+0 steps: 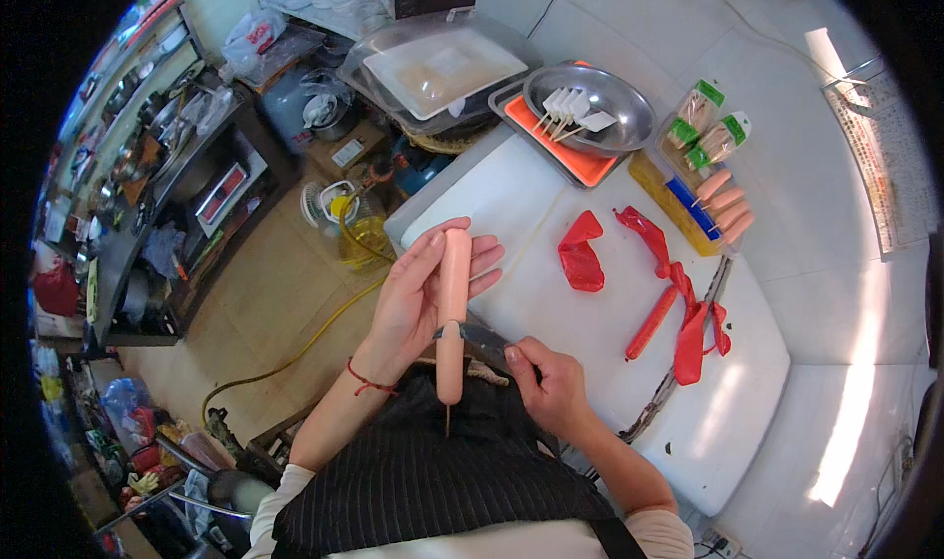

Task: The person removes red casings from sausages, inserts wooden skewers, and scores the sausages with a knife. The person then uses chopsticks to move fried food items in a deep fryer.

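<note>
A long pink sausage on a thin wooden skewer lies along the palm of my left hand, thumb against its side and fingers spread behind it. My right hand grips a knife, whose dark blade crosses the sausage near its middle and sits in a cut there. The skewer's end sticks out of the sausage's lower end, over my striped apron. On the white table to the right lie a thin red-wrapped sausage and crumpled red wrappers.
Beyond the wrappers, a steel bowl and white-tipped sticks rest on an orange tray. Skewered sausages lie on a plastic container beside bagged skewers. A yellow hose crosses the floor at left.
</note>
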Motion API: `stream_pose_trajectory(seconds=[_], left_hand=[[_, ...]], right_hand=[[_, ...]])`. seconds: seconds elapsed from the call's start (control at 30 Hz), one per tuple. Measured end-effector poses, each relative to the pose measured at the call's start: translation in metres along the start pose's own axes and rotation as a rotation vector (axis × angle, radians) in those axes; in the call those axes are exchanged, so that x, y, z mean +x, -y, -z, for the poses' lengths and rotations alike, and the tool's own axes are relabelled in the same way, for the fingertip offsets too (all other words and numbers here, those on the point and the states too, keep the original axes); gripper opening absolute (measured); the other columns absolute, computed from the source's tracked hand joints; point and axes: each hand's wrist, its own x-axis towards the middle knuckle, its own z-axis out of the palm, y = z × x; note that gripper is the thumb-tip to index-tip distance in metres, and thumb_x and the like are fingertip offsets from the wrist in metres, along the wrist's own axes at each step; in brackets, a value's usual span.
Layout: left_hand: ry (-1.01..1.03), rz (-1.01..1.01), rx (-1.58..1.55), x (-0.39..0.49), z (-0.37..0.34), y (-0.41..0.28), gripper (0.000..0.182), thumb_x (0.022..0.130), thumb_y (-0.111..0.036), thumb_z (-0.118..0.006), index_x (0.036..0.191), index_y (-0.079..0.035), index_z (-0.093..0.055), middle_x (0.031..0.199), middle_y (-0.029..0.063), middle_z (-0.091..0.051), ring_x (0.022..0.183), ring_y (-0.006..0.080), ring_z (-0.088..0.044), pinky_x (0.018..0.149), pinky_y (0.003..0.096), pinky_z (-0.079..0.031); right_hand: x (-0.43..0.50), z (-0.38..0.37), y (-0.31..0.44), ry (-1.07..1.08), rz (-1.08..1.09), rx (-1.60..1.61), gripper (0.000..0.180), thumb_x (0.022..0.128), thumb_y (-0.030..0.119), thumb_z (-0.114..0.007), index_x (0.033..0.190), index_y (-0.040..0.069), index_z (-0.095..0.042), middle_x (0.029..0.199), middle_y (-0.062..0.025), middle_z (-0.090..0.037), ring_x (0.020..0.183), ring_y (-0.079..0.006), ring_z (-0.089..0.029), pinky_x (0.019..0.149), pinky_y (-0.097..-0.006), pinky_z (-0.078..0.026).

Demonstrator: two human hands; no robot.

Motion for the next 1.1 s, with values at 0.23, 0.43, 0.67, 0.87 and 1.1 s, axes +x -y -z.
stream_pose_trajectory(seconds=[0.23,0.43,0.67,0.87,1.1], left_hand=[[0.029,-0.017,-0.037,-0.002,-0.001,-0.004,0.034,0.103,-0.021,-0.036,0.128,0.0,-0.045,0.124,0.0258,-0.054,0.119,0.038,-0.052,0.101,0.0493,-0.045],[-0.003,-0.026,-0.006,-0.004,0.0,-0.004,0.036,0.102,-0.027,-0.038,0.128,-0.002,-0.045,0.124,0.0247,-0.054,0.119,0.0358,-0.053,0.101,0.0483,-0.045],[-0.074,-0.026,0.08,-0.008,0.009,-0.004,0.032,0.1,-0.023,-0.046,0.124,-0.002,-0.051,0.11,0.0141,-0.06,0.098,0.0215,-0.063,0.088,0.0405,-0.055],[0.046,0.015,0.044,0.001,0.007,-0.004,0.033,0.101,-0.022,-0.044,0.126,-0.001,-0.05,0.105,0.0165,-0.063,0.096,0.0236,-0.065,0.086,0.0406,-0.056],[-0.082,0.077,0.032,-0.006,-0.016,-0.003,0.036,0.102,-0.024,-0.04,0.125,0.003,-0.049,0.11,0.0216,-0.062,0.098,0.0299,-0.065,0.092,0.043,-0.055]], right_hand=[[-0.002,-0.001,0.001,-0.15,0.012,0.068,0.02,0.095,0.021,-0.053,0.083,0.005,-0.057,0.061,-0.0132,-0.052,0.051,-0.0284,-0.051,0.05,-0.0347,-0.042],[-0.015,-0.004,0.003,-0.051,0.046,0.015,0.018,0.094,0.02,-0.055,0.084,0.006,-0.058,0.065,-0.0145,-0.055,0.055,-0.031,-0.054,0.053,-0.0356,-0.044],[-0.026,0.001,0.003,0.143,0.043,-0.031,0.016,0.093,0.021,-0.056,0.086,0.006,-0.059,0.066,-0.015,-0.056,0.058,-0.0325,-0.057,0.054,-0.0379,-0.045],[0.03,0.022,0.002,-0.191,0.051,0.116,0.022,0.096,0.019,-0.052,0.082,0.003,-0.055,0.056,-0.0088,-0.045,0.048,-0.0191,-0.045,0.048,-0.0317,-0.037],[0.062,0.022,-0.002,-0.147,0.049,0.147,0.026,0.098,0.023,-0.051,0.081,0.003,-0.055,0.054,-0.0061,-0.042,0.049,-0.011,-0.04,0.047,-0.0295,-0.033]])
